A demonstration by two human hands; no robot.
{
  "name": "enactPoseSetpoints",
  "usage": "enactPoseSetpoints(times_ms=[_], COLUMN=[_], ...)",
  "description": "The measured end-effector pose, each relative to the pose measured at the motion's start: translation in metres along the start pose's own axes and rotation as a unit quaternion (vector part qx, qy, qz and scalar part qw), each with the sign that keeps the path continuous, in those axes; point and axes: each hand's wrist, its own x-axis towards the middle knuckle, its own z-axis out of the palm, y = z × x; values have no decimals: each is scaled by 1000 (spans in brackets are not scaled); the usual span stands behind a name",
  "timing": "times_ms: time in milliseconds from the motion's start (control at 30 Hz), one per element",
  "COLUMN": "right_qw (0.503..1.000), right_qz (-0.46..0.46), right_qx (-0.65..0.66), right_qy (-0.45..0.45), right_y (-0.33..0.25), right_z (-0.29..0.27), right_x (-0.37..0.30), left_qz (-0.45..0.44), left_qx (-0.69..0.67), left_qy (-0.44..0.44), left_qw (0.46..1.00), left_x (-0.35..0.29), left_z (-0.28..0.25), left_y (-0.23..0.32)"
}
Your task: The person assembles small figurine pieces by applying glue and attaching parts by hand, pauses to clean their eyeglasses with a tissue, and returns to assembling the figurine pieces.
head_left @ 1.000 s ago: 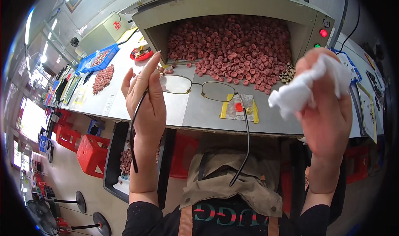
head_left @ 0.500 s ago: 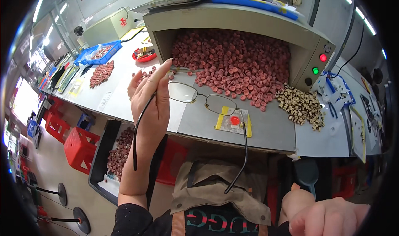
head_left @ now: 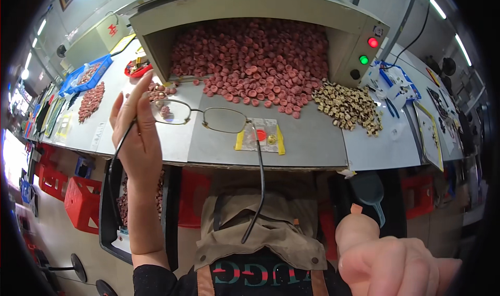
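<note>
My left hand (head_left: 139, 134) is raised in front of the workbench (head_left: 211, 153), its fingers extended close together and the thumb near the index finger. It holds wire-rimmed eyeglasses (head_left: 204, 123) by the left hinge; both dark-tipped temples hang down towards me. Behind the lenses lies a large heap of small reddish-pink cup-shaped pieces (head_left: 255, 72), spilling out of a beige box housing (head_left: 354, 61). At the lower right, very close, is my right hand (head_left: 403, 270) with its fingers curled; whatever they hold, if anything, is hidden.
A pile of cream-and-dark chunks (head_left: 349, 108) lies to the right. Near the bench edge sits a flat clear packet with yellow edges (head_left: 245, 141). A black bin (head_left: 169, 212) stands below at left, beside red stools (head_left: 83, 202). A blue-grey scoop (head_left: 369, 187) lies under the bench.
The view has shifted, so the bench and box sit further left and higher. My left hand and the eyeglasses have moved left in the picture together. My right hand stays at the lower right, curled.
</note>
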Motion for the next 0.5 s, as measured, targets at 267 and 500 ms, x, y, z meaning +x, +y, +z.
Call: enactPoseSetpoints(times_ms=[267, 500], right_qw=[988, 966], right_qz=[-69, -106], right_qx=[38, 91], right_qy=[133, 220], right_y=[-5, -16], right_z=[4, -2], right_x=[-13, -29], left_qz=[-8, -7], left_qx=[-17, -28], left_qy=[-10, -2], left_qw=[1000, 1000], left_x=[-3, -3], left_z=[5, 7], left_y=[3, 1])
